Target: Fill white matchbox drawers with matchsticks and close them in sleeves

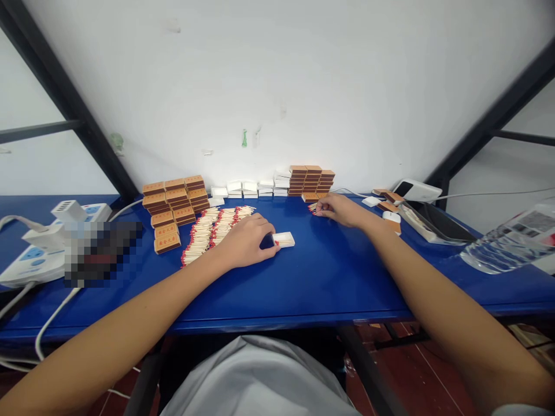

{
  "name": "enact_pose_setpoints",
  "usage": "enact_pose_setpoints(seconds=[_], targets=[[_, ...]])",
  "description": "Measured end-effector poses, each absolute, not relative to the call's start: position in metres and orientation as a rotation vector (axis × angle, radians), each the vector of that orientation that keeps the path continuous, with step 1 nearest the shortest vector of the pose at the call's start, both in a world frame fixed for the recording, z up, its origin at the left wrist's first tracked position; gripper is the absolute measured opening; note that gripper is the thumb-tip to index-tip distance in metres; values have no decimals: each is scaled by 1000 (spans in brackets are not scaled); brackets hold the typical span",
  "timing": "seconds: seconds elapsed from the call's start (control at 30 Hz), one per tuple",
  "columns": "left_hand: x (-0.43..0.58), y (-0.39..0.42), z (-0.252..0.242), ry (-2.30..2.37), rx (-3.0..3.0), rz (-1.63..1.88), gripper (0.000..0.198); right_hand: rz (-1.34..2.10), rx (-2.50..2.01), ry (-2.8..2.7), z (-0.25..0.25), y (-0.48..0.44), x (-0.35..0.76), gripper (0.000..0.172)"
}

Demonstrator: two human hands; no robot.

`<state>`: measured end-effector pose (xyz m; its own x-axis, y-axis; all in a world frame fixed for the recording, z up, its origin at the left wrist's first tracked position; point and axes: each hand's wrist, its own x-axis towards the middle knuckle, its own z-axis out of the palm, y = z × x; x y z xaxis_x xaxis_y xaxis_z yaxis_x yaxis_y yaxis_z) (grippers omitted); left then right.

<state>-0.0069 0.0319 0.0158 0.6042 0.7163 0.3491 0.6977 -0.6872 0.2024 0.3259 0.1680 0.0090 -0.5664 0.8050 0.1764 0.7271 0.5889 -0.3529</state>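
Observation:
My left hand (254, 240) rests beside the pile of loose matches (208, 231), its thumb and fingers closed round the left end of a small white matchbox tray (285, 239). A little red shows at the tray's end by my thumb. Farther right, my right hand (336, 209) pinches at a small bunch of red-tipped matches (312, 207) on the blue table (303, 283), just in front of a stack of brown matchboxes (310, 182). More brown matchboxes (176, 208) stand stacked left of the match pile.
White trays (243, 188) line the wall. At the left are a power strip (32, 263) with cables and a blurred dark object (106, 251). A white device (417, 189), a dark open case (437, 222) and a clear plastic bottle (507, 242) lie at the right.

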Motion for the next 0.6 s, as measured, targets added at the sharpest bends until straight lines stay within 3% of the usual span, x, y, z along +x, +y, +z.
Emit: enact_pose_setpoints(seconds=[0.27,0.43,0.6], targets=[[-7,33,15,1214,2782,641,18,386,-1312,-2476,13,157,319,26],[-7,32,15,1228,2786,627,18,476,-1160,-2511,28,125,290,30],[-7,34,14,1226,2791,630,18,496,-970,-2596,38,83,251,22]])
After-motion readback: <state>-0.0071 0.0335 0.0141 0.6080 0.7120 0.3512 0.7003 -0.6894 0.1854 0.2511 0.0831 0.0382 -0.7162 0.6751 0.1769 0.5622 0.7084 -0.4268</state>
